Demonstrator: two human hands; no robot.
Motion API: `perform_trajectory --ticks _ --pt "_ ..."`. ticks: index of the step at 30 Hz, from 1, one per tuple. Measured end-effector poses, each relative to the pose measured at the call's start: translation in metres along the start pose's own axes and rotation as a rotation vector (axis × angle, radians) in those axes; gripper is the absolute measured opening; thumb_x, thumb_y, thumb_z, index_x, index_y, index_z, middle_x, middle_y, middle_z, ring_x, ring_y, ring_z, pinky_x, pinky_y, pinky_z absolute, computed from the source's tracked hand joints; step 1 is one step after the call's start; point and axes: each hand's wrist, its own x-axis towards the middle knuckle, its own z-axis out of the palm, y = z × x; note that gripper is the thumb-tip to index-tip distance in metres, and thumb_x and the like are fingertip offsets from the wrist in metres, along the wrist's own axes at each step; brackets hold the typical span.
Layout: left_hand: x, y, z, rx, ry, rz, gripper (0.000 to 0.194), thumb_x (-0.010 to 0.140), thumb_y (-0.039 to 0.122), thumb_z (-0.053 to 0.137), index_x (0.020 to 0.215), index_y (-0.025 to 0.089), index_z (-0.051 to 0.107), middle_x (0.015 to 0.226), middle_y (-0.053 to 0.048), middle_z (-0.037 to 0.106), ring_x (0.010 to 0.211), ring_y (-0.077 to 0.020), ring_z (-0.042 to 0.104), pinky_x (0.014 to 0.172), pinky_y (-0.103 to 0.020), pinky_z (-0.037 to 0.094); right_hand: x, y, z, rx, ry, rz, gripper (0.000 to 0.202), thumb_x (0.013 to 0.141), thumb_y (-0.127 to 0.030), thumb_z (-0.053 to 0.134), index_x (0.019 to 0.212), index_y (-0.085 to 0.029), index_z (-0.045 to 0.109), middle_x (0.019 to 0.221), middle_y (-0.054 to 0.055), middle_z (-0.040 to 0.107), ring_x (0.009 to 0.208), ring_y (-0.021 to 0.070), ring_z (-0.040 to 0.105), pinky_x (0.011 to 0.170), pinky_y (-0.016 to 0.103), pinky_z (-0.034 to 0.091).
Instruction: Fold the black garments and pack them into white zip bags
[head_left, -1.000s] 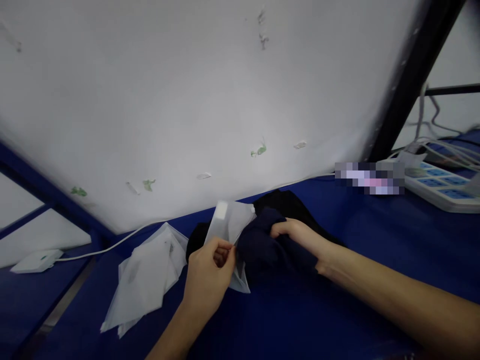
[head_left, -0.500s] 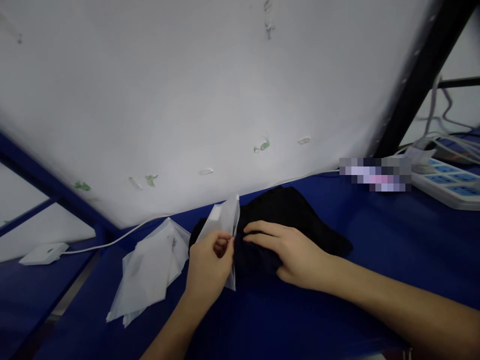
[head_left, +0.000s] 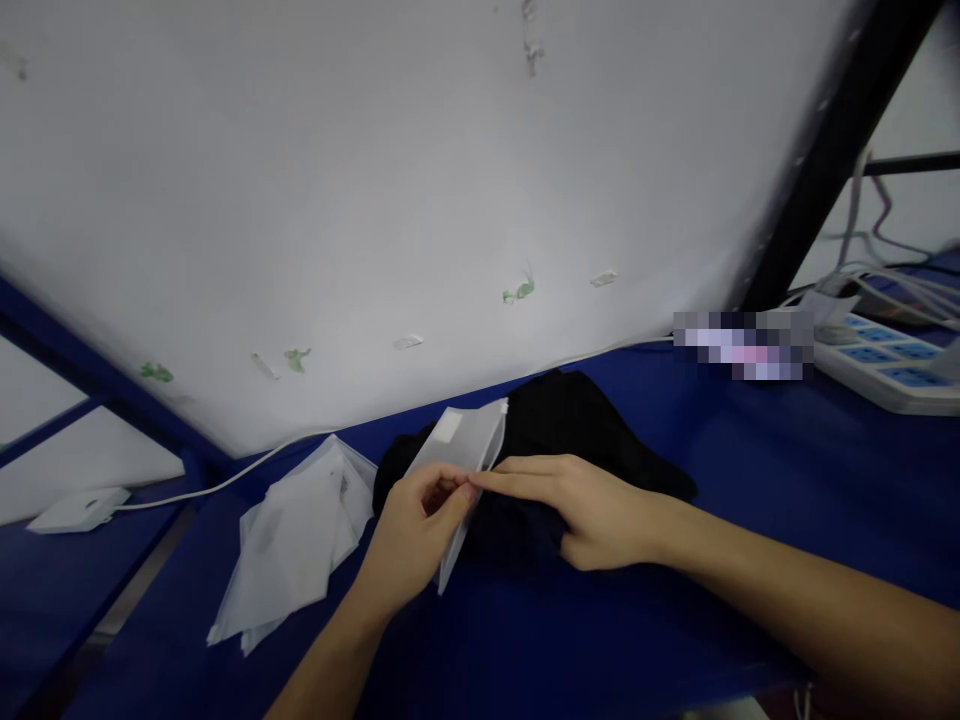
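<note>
My left hand pinches a frosted plastic zip bag near the middle of its mouth edge, thumb against fingers. The bag is tilted, its mouth slightly parted and facing right, with a small white label on its upper part. My right hand reaches in from the right, fingers stretched out, fingertips at the bag's mouth edge beside my left thumb. Whether they go inside is hard to see. Behind and beneath both hands lies a crumpled black cloth item. To the left is a fanned pile of similar zip bags.
A white wall panel rises behind the blue tabletop. At right sits a white power strip with cables and a blurred-out object. A white adapter with a cord is at left.
The bag's mouth has tipped to the right in my left hand. My right fingers have moved left from over the black cloth to the bag's edge.
</note>
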Motion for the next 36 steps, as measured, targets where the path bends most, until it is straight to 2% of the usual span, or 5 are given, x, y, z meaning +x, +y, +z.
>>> perform_trajectory --ticks 11,19,25,31,36 --pt "-0.001 0.001 -0.004 0.018 0.056 -0.042 0.024 0.090 0.042 0.056 0.082 0.021 0.064 0.072 0.002 0.058 0.065 -0.0126 0.052 0.059 -0.024 0.042 0.000 -0.007 -0.003 -0.192 -0.045 0.109 0.092 0.056 -0.006 0.049 0.146 -0.020 0.041 0.113 0.010 0.061 0.100 0.0262 0.062 0.082 0.039 0.053" --pt "-0.002 0.004 -0.004 0.054 0.088 -0.025 0.023 0.091 0.040 0.055 0.082 0.021 0.063 0.076 0.001 0.062 0.071 -0.0139 0.056 0.064 -0.025 0.045 0.000 -0.007 -0.003 -0.232 -0.032 0.102 0.080 0.055 -0.008 0.049 0.135 -0.019 0.052 0.124 0.012 0.058 0.108 0.0278 0.060 0.083 0.040 0.053" --pt "-0.009 0.006 0.000 0.389 0.297 0.222 0.014 0.095 0.031 0.051 0.088 0.022 0.060 0.074 0.001 0.062 0.065 -0.0132 0.057 0.054 -0.024 0.043 0.001 -0.015 -0.003 -0.325 -0.118 0.096 0.056 0.059 -0.010 0.052 0.112 -0.015 0.066 0.143 0.015 0.049 0.105 0.0316 0.064 0.074 0.041 0.056" --pt "-0.009 -0.002 -0.002 0.733 0.411 0.722 0.009 0.094 0.012 0.053 0.099 0.018 0.057 0.084 -0.002 0.064 0.077 -0.0135 0.062 0.071 -0.026 0.052 0.007 -0.008 -0.002 0.211 0.040 0.338 0.066 0.059 -0.004 0.047 0.120 -0.018 0.067 0.119 0.007 0.070 0.111 0.0255 0.064 0.097 0.037 0.048" --pt "-0.013 -0.004 -0.003 0.977 0.265 0.728 0.026 0.092 0.004 0.046 0.111 0.018 0.057 0.095 -0.006 0.064 0.081 -0.0176 0.064 0.066 -0.029 0.055 0.016 0.007 -0.004 0.712 0.179 0.656 0.060 0.054 -0.010 0.051 0.108 -0.018 0.075 0.094 0.003 0.077 0.091 0.0267 0.070 0.078 0.034 0.055"
